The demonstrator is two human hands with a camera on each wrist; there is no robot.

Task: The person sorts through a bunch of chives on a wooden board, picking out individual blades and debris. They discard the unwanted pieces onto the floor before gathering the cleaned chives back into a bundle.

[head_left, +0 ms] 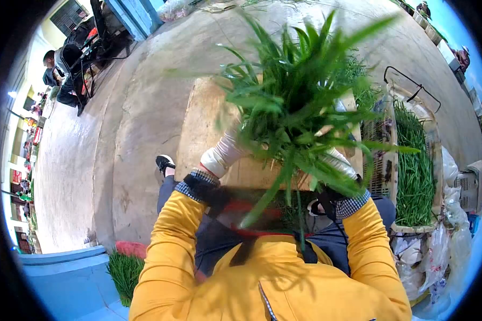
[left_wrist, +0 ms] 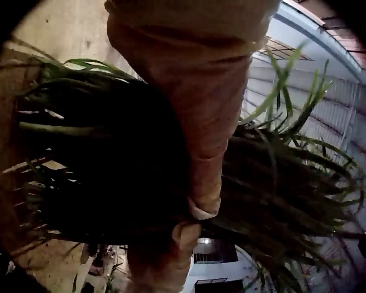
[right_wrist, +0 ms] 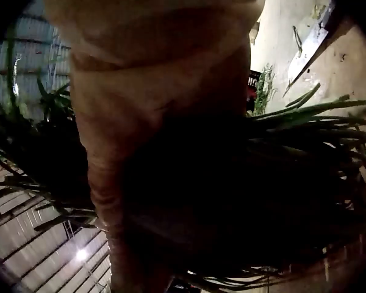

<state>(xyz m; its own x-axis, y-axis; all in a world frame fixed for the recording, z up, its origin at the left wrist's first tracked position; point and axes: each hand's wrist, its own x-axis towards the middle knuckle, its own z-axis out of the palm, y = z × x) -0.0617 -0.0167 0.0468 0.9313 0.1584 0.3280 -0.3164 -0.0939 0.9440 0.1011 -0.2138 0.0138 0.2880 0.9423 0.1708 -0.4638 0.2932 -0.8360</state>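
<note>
A thick bunch of long green leafy stalks (head_left: 294,101), like garlic chives, stands above a pale wooden board (head_left: 201,117), leaf tips spreading up towards the head camera. My gloved left hand (head_left: 226,152) grips its left side. In the left wrist view, the left fingers (left_wrist: 204,177) wrap the bunch. From the other side my gloved right hand (head_left: 337,160) holds it, partly covered by leaves in the head view. The right fingers (right_wrist: 104,177) curl round the stalks in the right wrist view, where a knife blade (right_wrist: 308,52) lies on the board beyond.
To the right stands a plastic crate (head_left: 388,134) beside a basket of green stalks (head_left: 415,176). Plastic bags (head_left: 436,257) lie near it. More green stalks (head_left: 124,275) sit at lower left by a blue ledge (head_left: 64,278). A seated person (head_left: 67,75) is at far left.
</note>
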